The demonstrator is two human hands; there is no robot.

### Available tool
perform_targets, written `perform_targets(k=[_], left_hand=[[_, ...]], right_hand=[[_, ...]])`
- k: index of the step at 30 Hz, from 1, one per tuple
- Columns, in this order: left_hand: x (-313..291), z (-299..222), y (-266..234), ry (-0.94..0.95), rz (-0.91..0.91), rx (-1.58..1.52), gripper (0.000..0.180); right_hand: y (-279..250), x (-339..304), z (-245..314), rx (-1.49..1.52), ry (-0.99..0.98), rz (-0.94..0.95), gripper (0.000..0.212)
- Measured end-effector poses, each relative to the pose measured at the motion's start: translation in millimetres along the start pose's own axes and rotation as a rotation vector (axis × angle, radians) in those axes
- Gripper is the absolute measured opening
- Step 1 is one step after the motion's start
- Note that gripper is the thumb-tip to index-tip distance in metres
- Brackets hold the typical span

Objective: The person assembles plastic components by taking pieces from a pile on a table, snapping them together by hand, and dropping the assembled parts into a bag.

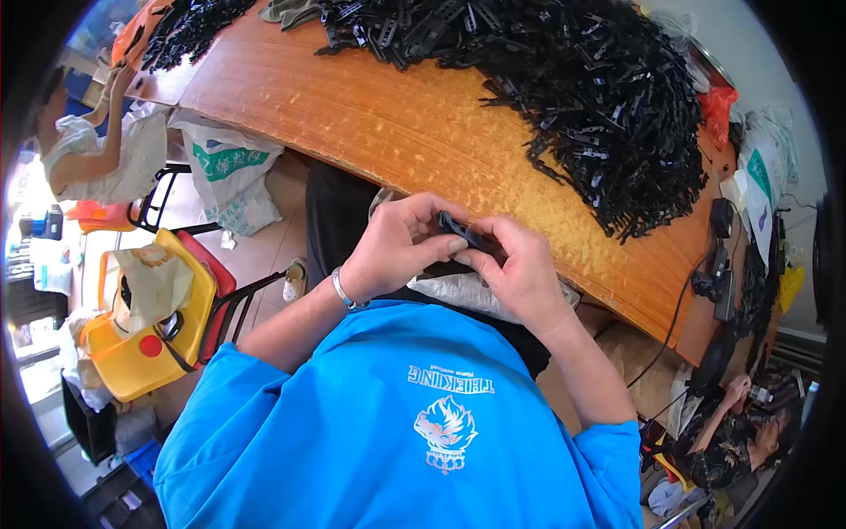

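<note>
Just past the near edge of the wooden table [352, 115], both my hands meet around a small, slim black plastic piece [460, 230], which looks like a clip. My left hand [392, 247] pinches its left end between thumb and fingers. On the other end, my right hand [523, 269] closes with thumb and forefinger, the two thumb tips nearly touching. Fingers cover much of the piece, so its exact shape is hard to make out. A large heap of similar black plastic pieces [608, 115] spreads over the table's far and right side.
A smaller black heap [189, 31] lies far left, where another person [92, 141] works. White sacks [233, 172] and a yellow chair [159, 326] stand left. A black cable [683, 304] hangs over the table's right end. Another person [740, 436] is at lower right.
</note>
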State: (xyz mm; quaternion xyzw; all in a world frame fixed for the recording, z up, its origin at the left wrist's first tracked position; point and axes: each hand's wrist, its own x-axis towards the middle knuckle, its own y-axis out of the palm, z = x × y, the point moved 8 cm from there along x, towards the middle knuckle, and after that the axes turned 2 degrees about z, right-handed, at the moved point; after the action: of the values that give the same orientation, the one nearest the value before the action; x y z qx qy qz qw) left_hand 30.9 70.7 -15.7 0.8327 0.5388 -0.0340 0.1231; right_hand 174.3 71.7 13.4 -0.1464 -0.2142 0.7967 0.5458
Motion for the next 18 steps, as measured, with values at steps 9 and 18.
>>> perform_targets(k=[9, 18], left_hand=[[6.5, -10.6, -4.0, 0.077, 0.061, 0.045, 0.036], [10.8, -9.3, -4.7, 0.082, 0.073, 0.042, 0.032]], right_hand=[[-5.4, 5.7, 0.4, 0.049, 0.04, -0.027, 0.032], [-5.7, 9.6, -6.0, 0.165, 0.171, 0.017, 0.04]])
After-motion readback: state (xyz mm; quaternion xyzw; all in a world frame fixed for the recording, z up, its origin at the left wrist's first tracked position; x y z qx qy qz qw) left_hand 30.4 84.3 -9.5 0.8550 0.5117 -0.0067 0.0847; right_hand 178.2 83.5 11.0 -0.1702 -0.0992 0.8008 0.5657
